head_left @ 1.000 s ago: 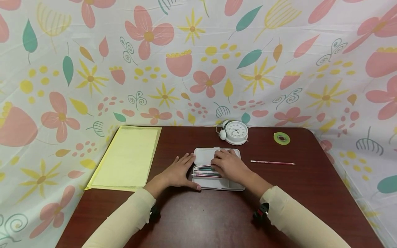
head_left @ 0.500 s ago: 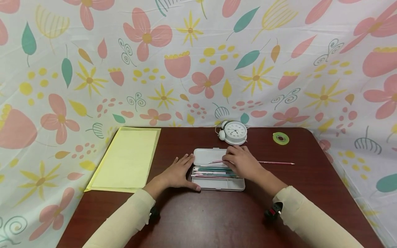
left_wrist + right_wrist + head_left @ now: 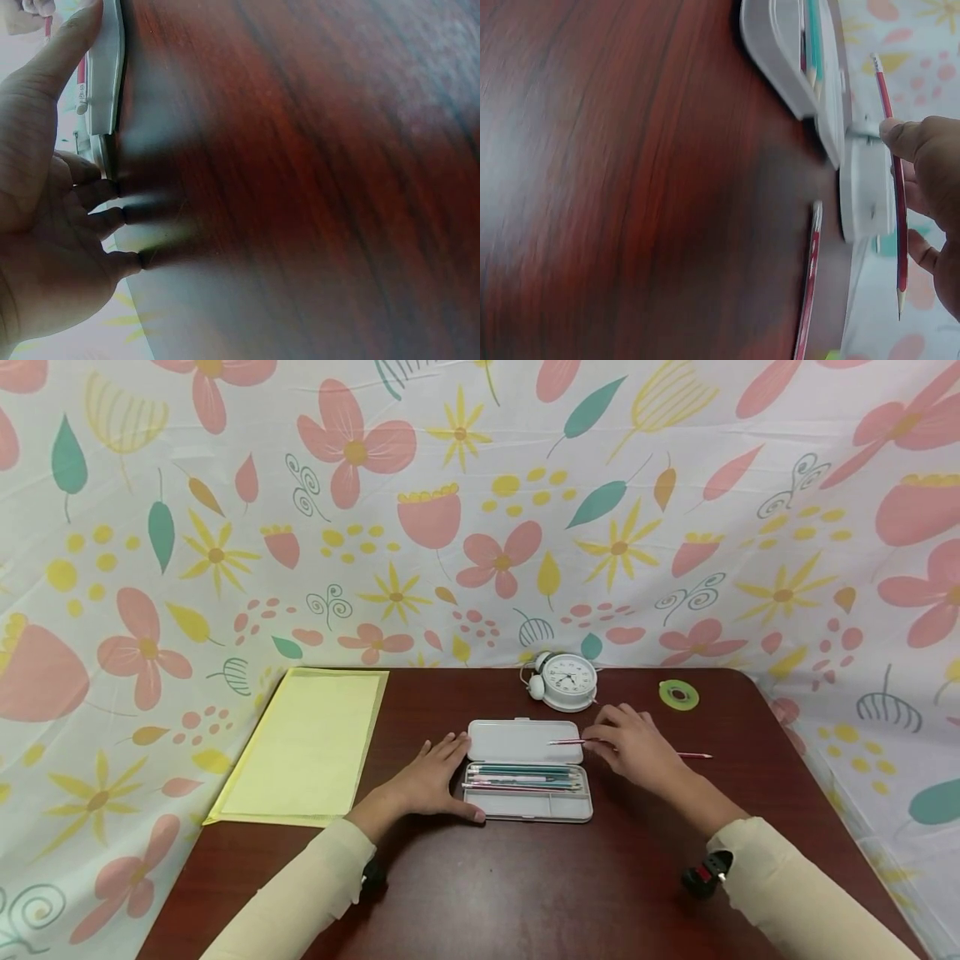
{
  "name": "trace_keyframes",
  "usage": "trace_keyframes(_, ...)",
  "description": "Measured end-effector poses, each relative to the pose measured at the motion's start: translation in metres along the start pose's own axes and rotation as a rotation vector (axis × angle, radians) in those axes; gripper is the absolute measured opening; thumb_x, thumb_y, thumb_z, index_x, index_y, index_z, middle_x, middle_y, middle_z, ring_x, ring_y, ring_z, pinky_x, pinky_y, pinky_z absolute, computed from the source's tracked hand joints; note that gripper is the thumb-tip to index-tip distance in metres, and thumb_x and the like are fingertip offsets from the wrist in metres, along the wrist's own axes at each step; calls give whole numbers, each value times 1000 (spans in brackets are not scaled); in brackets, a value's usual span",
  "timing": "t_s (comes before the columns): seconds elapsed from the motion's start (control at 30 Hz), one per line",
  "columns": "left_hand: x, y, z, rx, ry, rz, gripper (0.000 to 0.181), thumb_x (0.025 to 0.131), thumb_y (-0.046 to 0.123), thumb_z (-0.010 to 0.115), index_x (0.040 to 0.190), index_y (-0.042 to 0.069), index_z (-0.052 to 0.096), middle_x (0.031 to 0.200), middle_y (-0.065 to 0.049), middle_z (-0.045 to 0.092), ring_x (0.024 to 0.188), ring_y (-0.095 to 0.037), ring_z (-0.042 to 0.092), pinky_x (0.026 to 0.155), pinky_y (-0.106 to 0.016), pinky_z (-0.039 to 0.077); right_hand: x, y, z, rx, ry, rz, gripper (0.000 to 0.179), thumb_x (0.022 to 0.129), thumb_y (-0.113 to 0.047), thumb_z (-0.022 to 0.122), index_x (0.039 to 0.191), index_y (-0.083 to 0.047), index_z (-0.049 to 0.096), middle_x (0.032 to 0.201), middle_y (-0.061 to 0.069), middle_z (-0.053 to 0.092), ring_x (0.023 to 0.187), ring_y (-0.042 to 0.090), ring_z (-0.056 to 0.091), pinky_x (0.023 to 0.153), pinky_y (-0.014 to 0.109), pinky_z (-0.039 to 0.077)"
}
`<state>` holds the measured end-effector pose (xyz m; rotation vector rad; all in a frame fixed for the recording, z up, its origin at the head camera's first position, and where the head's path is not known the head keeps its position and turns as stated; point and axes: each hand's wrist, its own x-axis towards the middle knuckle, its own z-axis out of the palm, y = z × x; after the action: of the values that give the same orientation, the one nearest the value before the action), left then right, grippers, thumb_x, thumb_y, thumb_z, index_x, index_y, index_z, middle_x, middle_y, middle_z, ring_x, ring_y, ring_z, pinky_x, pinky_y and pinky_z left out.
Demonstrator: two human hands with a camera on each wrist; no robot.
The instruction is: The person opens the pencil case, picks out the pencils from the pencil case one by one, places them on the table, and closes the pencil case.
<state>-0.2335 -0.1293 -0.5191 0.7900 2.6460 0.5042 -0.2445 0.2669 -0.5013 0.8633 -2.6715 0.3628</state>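
An open white pencil case (image 3: 517, 815) lies on the table with its lid (image 3: 517, 741) folded back. Several green and red pencils (image 3: 525, 778) fill its rear part. My left hand (image 3: 427, 779) is spread at the case's left side, the thumb by the front corner. To the right of the lid, my right hand (image 3: 633, 749) pinches a red pencil (image 3: 900, 217) between thumb and fingers, raised off the table. A second red pencil (image 3: 808, 281) lies on the table below that hand, partly hidden by it in the head view.
Behind the case stands a white alarm clock (image 3: 567, 681). A green tape roll (image 3: 678, 695) lies at the back right. Yellow sheets (image 3: 303, 747) lie on the left of the dark wooden table (image 3: 487, 893). A flower-patterned cloth (image 3: 480, 527) hangs behind and beside the table.
My right hand has lifted a red pencil from the case and carried it right, past the lid toward the pencil on the table. My left hand has stayed in place.
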Motion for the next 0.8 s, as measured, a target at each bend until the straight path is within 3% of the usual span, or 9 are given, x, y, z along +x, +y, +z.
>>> trace_keyframes(0.37,2,-2,2,5,2,-9,139,81,79,84,179,8,16,187,-12,16,175,-34,12,139,-66,12,-29,39,-8,-31,17,59,13,94,-7,86,104,-15,84,101,-1,63,93,21,52,76,44,37)
trace_keyframes(0.8,2,-1,2,8,-2,-14,139,81,80,84,179,10,15,187,-11,15,176,-33,11,140,-65,12,-56,58,-6,-147,-16,27,12,92,-11,88,101,-17,83,97,-1,63,88,23,50,71,42,34)
